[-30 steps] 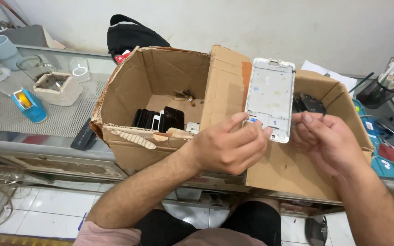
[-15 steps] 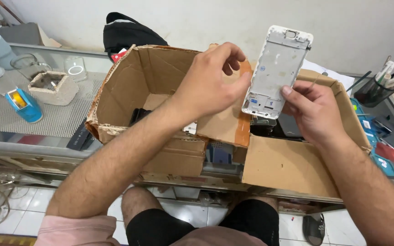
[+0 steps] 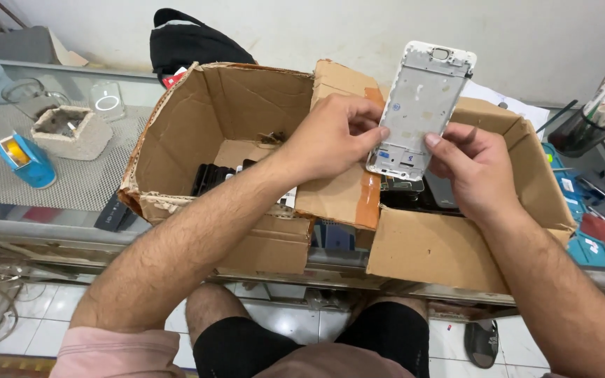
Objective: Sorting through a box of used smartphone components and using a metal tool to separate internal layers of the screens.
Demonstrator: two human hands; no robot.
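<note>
Both arms bare to above elbow, hairy forearms. Left hand (image 3: 334, 140) and right hand (image 3: 474, 168): no gloves, rings or watch visible. Short trimmed nails. Left upper arm: pink short sleeve (image 3: 117, 353), hem edge at bottom of frame. Black shorts (image 3: 246, 346), plain, fabric smooth, ending above knee. Bare knee showing between shorts legs. No markings or logos visible on clothing.

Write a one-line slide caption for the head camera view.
Both hands, left hand and right hand, hold a white phone frame upright above two torn cardboard boxes holding dark phone parts.
</note>
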